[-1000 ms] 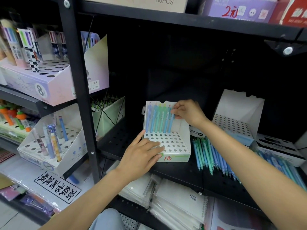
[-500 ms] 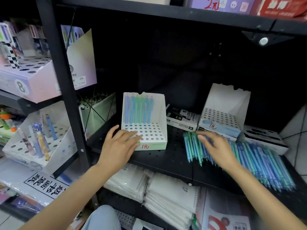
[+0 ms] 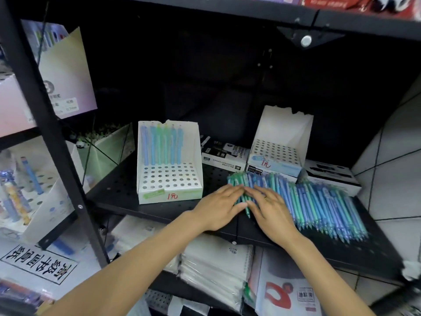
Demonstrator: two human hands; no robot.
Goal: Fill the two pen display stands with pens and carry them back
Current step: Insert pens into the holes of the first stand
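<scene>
A white pen display stand (image 3: 169,187) sits on the black perforated shelf (image 3: 118,190), with one back row of several blue and green pens. A second white stand (image 3: 276,153) stands further back right on dark boxes, and no pens show in its holes. A pile of loose blue and green pens (image 3: 319,201) lies on the shelf to the right. My left hand (image 3: 219,207) and my right hand (image 3: 270,207) rest side by side on the pile's left end, fingers straight, covering several pens.
Black and white boxes (image 3: 224,157) lie behind the pens. A black upright post (image 3: 52,137) divides this bay from shelves at left holding other pen stands (image 3: 43,201). Wrapped notebooks (image 3: 216,267) lie on the shelf below. A tiled wall (image 3: 391,156) is at right.
My right hand left the stand's pen row and came down onto the loose pile. My left hand moved right, off the stand's front, to join it on the pens.
</scene>
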